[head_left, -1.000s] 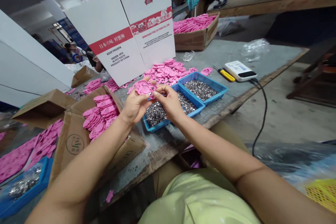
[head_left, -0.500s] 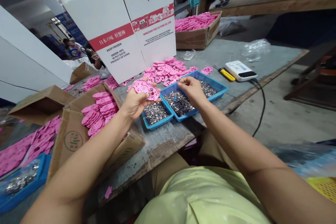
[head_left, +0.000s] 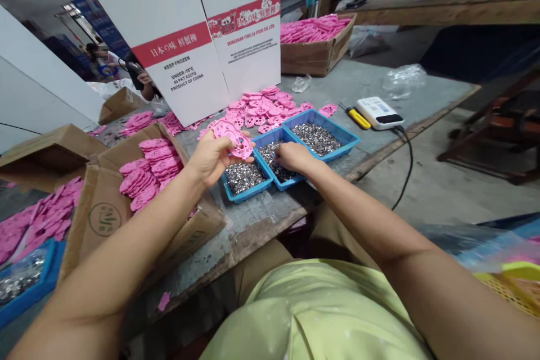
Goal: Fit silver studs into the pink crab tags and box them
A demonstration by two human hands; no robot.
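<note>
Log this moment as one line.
left hand: holds pink part | right hand: in middle blue tray, on metal pieces | nearby: cardboard box of pink parts

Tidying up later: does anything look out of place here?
One stray pink piece lies alone near the front edge of the bench, away from the pink piles. Nothing else stands out.

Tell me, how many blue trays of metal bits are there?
4. Three side by side: near tray, middle tray under the right hand, far tray. A fourth tray at far left, partly cut off. Others may be hidden.
</note>
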